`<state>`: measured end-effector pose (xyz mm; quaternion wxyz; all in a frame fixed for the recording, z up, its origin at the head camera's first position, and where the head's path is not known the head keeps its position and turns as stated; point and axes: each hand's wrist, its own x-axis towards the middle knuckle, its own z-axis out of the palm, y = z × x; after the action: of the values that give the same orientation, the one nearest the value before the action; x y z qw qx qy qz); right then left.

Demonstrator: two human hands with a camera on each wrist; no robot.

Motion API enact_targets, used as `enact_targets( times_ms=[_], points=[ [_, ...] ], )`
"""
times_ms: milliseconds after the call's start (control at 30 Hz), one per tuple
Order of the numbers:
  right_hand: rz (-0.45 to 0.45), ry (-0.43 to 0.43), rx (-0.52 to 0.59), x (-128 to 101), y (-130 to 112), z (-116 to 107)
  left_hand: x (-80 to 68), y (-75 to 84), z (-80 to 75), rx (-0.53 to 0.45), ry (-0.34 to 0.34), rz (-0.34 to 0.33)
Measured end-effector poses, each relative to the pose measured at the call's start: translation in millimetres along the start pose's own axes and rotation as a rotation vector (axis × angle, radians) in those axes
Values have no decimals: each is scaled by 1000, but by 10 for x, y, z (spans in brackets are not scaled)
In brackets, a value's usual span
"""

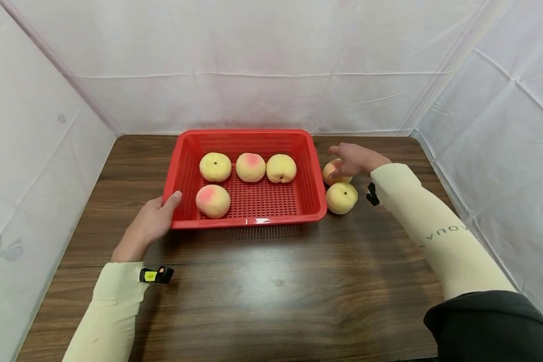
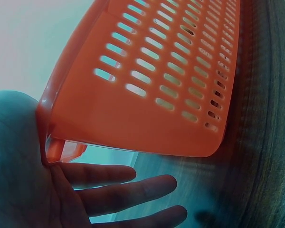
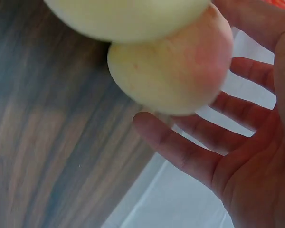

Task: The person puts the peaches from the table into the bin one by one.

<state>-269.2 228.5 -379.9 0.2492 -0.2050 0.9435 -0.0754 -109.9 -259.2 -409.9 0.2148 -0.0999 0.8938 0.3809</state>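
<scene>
A red plastic basket (image 1: 249, 219) with slotted walls stands on the table, several peaches inside, one of them a pink-blushed peach (image 1: 213, 201) at its front left. At the basket's left end, my left hand (image 1: 157, 216) holds the rim, thumb over the top. The left wrist view shows its other fingers (image 2: 128, 194) extended beneath the rim, outside the wall. Right of the basket, my right hand (image 1: 355, 160) reaches over a blushed peach (image 3: 180, 71), partly hidden in the head view. Its fingers are spread loosely around that fruit. A yellow peach (image 1: 341, 198) sits just in front.
The brown wooden table (image 1: 271, 296) extends toward me in front of the basket. White sheeting (image 1: 253, 100) hangs behind it and along both sides, close to the table's back edge.
</scene>
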Motion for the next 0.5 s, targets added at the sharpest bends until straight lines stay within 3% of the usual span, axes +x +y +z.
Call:
enact_targets(
  times_ms=[200, 500],
  points=[
    [32, -13, -3, 81, -2, 116, 6, -4, 0, -5, 0, 3],
    [8, -17, 33, 134, 8, 222, 18, -25, 4, 6, 19, 26]
  ],
)
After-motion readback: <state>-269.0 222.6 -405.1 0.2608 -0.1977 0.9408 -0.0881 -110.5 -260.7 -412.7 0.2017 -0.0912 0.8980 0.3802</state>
